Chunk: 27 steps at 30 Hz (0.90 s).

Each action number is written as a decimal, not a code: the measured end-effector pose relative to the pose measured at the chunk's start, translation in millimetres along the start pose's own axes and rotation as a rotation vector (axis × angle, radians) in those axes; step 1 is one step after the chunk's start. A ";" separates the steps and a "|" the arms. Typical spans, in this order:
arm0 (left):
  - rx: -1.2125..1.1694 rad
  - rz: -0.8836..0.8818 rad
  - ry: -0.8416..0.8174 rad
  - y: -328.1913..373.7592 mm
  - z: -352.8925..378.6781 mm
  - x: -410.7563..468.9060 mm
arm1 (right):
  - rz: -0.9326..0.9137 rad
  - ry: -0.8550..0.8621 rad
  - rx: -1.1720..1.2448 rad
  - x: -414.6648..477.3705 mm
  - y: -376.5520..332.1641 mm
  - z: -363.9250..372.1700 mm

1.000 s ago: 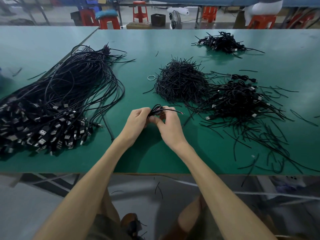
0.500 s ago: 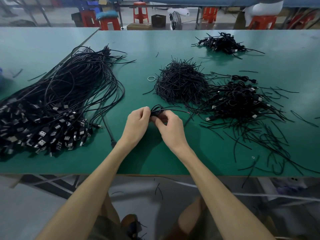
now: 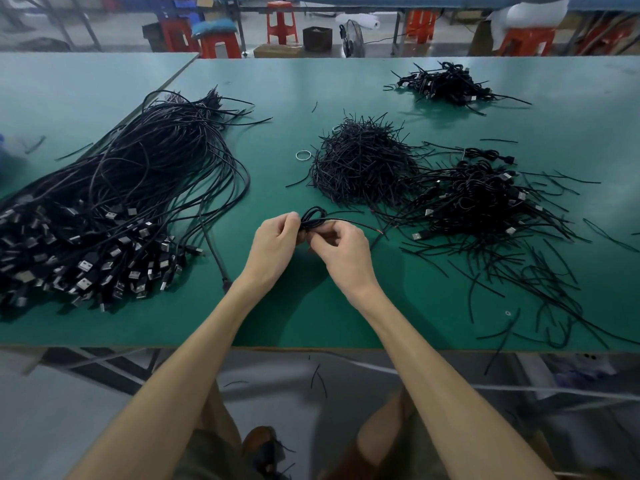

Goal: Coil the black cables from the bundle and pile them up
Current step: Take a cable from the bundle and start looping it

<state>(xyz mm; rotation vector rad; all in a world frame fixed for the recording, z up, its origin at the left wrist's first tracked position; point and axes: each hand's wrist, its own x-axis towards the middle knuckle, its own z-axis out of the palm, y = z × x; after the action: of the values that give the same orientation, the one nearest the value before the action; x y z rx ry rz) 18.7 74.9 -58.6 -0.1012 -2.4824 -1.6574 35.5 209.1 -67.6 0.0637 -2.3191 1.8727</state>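
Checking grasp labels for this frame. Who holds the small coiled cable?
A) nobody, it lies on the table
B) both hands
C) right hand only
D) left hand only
B: the left hand and the right hand both pinch the coiled cable between them.

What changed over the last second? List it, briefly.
Little: the left hand and right hand still grip the coiled cable; its loose tail now reaches slightly farther right. The cable bundle, coiled-cable pile and heap of short black strands stayed put.
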 end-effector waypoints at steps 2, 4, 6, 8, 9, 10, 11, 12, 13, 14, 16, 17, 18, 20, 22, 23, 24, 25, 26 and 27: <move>0.009 0.002 -0.004 0.6 -0.6 -0.4 | 0.004 0.013 -0.005 0.0 0.2 0.6; 0.027 0.024 0.002 1.6 -1.4 -1.8 | 0.005 0.030 0.000 -0.1 0.2 1.1; 0.064 0.061 0.026 1.1 -1.7 -3.6 | 0.017 0.053 0.013 0.5 0.5 0.5; 0.086 0.083 0.052 1.2 -0.6 -5.5 | 0.024 0.074 0.014 0.4 0.9 -0.3; 0.062 0.078 0.050 2.3 0.4 -6.5 | 0.021 0.079 0.006 0.4 0.8 -0.8; 0.027 0.065 0.042 4.0 1.2 -8.3 | 0.017 0.077 -0.001 -0.1 0.7 -1.2; 0.005 0.062 0.035 5.3 0.3 -10.4 | 0.013 0.069 -0.002 -0.4 0.4 -1.6; 0.007 0.079 0.025 5.6 -2.4 -12.5 | 0.008 0.058 0.007 -1.0 -0.4 -2.1; 0.030 0.114 0.001 5.1 -6.2 -14.3 | 0.003 0.047 0.025 -1.7 -1.3 -2.9; 0.062 0.158 -0.045 4.9 -10.5 -15.1 | 0.000 0.042 0.049 -1.5 -2.0 -4.5; 0.160 0.229 -0.159 4.8 -22.5 -16.1 | -0.001 0.020 0.084 -0.8 -1.7 -7.2; 0.218 0.258 -0.212 5.4 -29.5 -15.7 | -0.009 -0.006 0.081 -0.2 -1.5 -7.0; 0.271 0.271 -0.268 6.9 -35.7 -14.8 | -0.019 -0.038 0.068 -0.1 -1.1 -6.3; 0.341 0.260 -0.373 11.7 -47.4 -13.1 | -0.023 -0.097 0.040 -0.3 -1.1 -4.4; 0.399 0.252 -0.415 14.7 -55.2 -11.5 | -0.020 -0.126 0.042 -0.3 -1.2 -3.7; 0.464 0.252 -0.416 16.2 -57.2 -11.0 | -0.017 -0.132 0.050 -0.1 -1.4 -3.9; 0.559 0.262 -0.407 17.7 -58.5 -10.5 | -0.014 -0.137 0.061 0.1 -1.3 -4.0; 0.655 0.284 -0.392 19.9 -59.0 -9.9 | -0.011 -0.141 0.068 0.4 -0.9 -4.3; 0.722 0.310 -0.377 22.2 -58.9 -9.6 | -0.010 -0.144 0.075 0.4 -0.4 -4.6; 0.745 0.326 -0.368 23.4 -59.6 -9.0 | -0.009 -0.144 0.079 0.4 -0.1 -4.6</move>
<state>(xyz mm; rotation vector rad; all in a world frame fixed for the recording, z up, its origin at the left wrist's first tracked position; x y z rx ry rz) 36.3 29.3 -16.4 -0.7178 -2.9608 -0.5646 35.5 213.6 -66.5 0.2251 -2.3295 2.0177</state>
